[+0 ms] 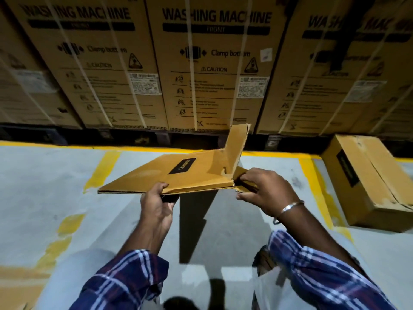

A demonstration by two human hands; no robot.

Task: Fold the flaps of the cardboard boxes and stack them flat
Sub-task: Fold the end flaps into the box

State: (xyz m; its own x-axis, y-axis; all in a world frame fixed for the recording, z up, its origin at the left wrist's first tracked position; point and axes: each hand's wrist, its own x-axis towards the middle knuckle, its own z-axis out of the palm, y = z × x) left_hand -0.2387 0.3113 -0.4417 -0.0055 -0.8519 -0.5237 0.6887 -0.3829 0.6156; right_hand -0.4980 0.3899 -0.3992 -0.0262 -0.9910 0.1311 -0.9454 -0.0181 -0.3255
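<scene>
Flattened cardboard box is gripped at its near edge by left hand; right hand pinches a flap. Light, stiff stuff, probably best held by edges.

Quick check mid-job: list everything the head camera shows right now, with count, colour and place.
Flattened cardboard box: one, brown with black label, held in the air at centre, one flap sticking up.
Closed carton: one, brown, on the floor at right.
Washing machine cartons: at least three, brown with white straps, in a row behind.
Floor lines: yellow, on grey floor.
Bracelet: one, silver, right wrist.
Sleeves: two, blue plaid, bottom.
Left hand: grips the flattened box's near edge.
Right hand: pinches a flap at its right end.
</scene>
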